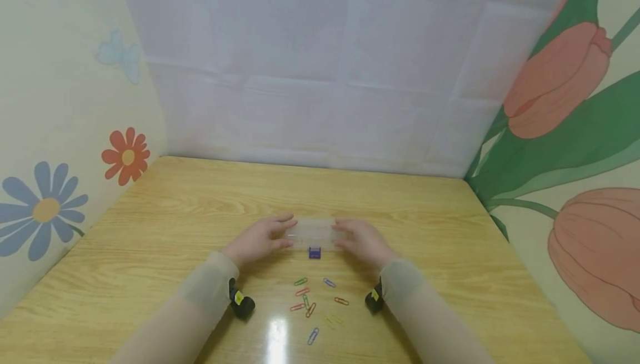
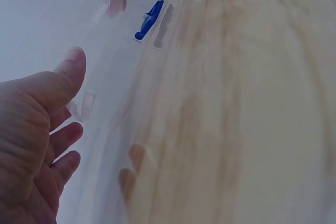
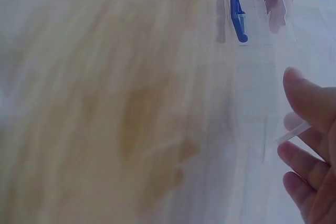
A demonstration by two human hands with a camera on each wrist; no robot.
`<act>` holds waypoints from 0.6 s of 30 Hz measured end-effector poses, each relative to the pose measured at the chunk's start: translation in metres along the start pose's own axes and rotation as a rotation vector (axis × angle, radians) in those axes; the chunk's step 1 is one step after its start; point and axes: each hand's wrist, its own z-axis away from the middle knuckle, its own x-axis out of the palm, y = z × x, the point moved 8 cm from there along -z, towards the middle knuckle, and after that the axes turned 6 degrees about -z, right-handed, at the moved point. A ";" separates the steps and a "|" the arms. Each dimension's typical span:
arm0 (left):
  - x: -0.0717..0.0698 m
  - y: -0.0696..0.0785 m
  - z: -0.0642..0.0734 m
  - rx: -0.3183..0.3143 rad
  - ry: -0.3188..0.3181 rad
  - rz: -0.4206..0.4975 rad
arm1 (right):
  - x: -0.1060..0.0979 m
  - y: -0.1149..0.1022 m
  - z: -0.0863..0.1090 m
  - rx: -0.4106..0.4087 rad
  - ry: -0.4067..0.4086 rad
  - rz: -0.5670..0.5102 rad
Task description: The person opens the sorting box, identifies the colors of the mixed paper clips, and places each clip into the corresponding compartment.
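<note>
A clear plastic box (image 1: pixel 312 230) with a blue latch (image 1: pixel 314 253) on its front sits near the middle of the table, its lid tilted up a little. At its left end is my left hand (image 1: pixel 262 238), thumb on the near side and relaxed fingers around the end. My right hand (image 1: pixel 365 240) mirrors it at the right end. In the right wrist view the lid's edge (image 3: pixel 294 132) lies between the thumb and fingers (image 3: pixel 299 161), which do not close on it. The thumb (image 2: pixel 73 69) in the left wrist view also stands beside the box end.
Several paper clips in green, pink, blue, brown and yellow lie scattered in front of the box, among them a blue paper clip (image 1: pixel 313 336) and a brown paper clip (image 1: pixel 342 300). The wooden table (image 1: pixel 150 230) meets a white cloth (image 1: pixel 320 103) behind and flower-patterned walls on both sides.
</note>
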 end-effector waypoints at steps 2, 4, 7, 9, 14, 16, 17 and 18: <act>0.000 0.001 0.000 -0.002 -0.003 0.002 | 0.000 0.001 0.000 0.007 -0.003 0.004; 0.000 0.002 0.001 0.003 -0.003 0.001 | -0.001 0.001 0.001 0.010 -0.004 0.004; 0.000 0.002 0.001 0.003 -0.002 0.004 | -0.002 0.002 0.001 0.021 -0.002 0.000; 0.000 0.002 0.001 0.006 0.003 -0.002 | -0.002 0.003 0.002 0.029 -0.001 -0.003; 0.001 0.000 0.000 -0.010 0.011 -0.005 | -0.002 0.005 0.002 0.042 0.001 -0.001; 0.002 -0.001 -0.001 -0.023 0.012 0.002 | -0.002 0.006 0.002 0.042 0.005 -0.001; 0.003 -0.002 -0.001 -0.024 0.014 0.007 | -0.003 0.007 0.001 0.046 0.007 -0.002; 0.003 -0.003 -0.002 -0.034 0.015 0.017 | -0.003 0.007 0.001 0.049 0.009 -0.002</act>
